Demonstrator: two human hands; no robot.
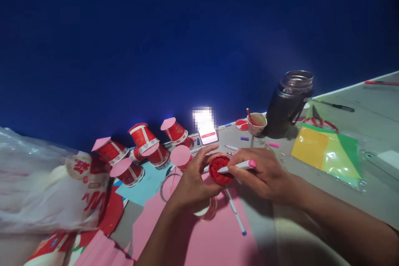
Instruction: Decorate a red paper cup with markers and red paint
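Observation:
My left hand (196, 178) is curled round a small red cup (220, 170), whose round face is turned up to me and shows rough, bright red stuff inside. Pinched in my right hand (262, 170) is a white marker pen (238, 167) with a pink end. Its other end points into the red face of the cup. Below my hands lie a sheet of pink paper (224, 237), a white marker with a blue end (236, 212) and a paper cup on its side (209, 210), partly hidden by my left hand.
Several red paper cups (143, 137), many topped with pink discs, stand at the back left. A lit phone (207, 131) leans behind my hands. To the right are a paint cup (257, 124), a dark flask (286, 104), scissors (319, 122) and coloured sheets (327, 149). A plastic bag (46, 187) fills the left.

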